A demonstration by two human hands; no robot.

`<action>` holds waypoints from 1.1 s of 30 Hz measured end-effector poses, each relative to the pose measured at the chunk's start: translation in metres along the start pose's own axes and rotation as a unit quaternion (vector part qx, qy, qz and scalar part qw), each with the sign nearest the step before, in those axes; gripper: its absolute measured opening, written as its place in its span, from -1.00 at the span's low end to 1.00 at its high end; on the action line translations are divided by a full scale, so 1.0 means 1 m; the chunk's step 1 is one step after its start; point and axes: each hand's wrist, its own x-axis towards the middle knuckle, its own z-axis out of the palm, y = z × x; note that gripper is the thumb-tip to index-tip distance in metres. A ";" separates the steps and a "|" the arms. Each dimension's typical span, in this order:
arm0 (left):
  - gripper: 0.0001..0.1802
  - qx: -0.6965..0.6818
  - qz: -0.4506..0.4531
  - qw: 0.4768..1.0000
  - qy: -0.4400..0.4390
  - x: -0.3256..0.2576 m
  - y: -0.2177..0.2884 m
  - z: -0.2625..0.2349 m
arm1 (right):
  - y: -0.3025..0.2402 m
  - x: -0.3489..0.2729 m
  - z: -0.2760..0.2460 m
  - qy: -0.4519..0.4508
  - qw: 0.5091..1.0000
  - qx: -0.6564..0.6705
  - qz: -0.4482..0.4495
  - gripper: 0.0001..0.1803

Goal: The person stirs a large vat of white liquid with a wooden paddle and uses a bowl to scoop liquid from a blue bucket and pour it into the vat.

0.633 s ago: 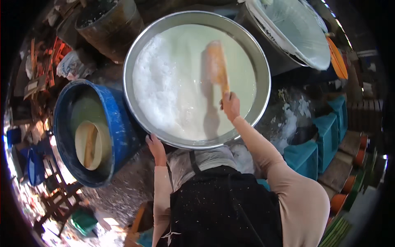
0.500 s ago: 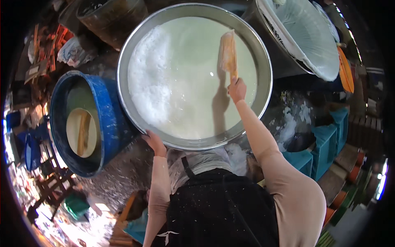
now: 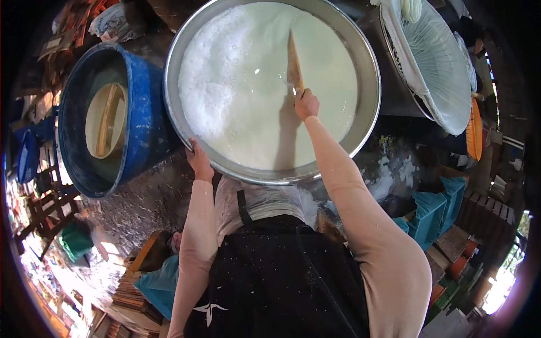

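Observation:
A large round metal vat holds a pale, milky liquid, with white foam gathered over its left side. My right hand is closed round the handle of a wooden paddle. The blade points away from me with its narrow edge up; whether its lower side is in the liquid I cannot tell. At the near left of the vat, my left hand grips the rim, some fingers hidden behind it. A dark shadow of arm and paddle falls across the liquid.
To the left stands a blue tub of liquid, with a round pale bowl-like vessel that has a wooden bar across it. A cloth-covered container stands at the far right. Teal boxes and white spills lie nearer right.
The paddle has moved left across the vat and turned from its broad face to its edge. My left hand stays at the rim. The whole view has shifted a little.

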 end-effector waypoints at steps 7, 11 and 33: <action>-0.31 0.008 0.068 0.998 0.015 -0.002 -0.004 0.018 | -0.012 -0.127 -0.010 -0.030 0.993 -0.048 -0.104 -0.60; -0.35 0.033 0.091 0.994 0.056 -0.001 0.001 0.021 | -0.017 -0.181 -0.049 -0.095 0.985 -0.071 -0.130 -0.63; -0.40 0.300 0.144 0.923 0.195 0.009 -0.011 0.000 | 0.046 0.029 -0.126 -0.039 0.982 0.182 0.044 -0.53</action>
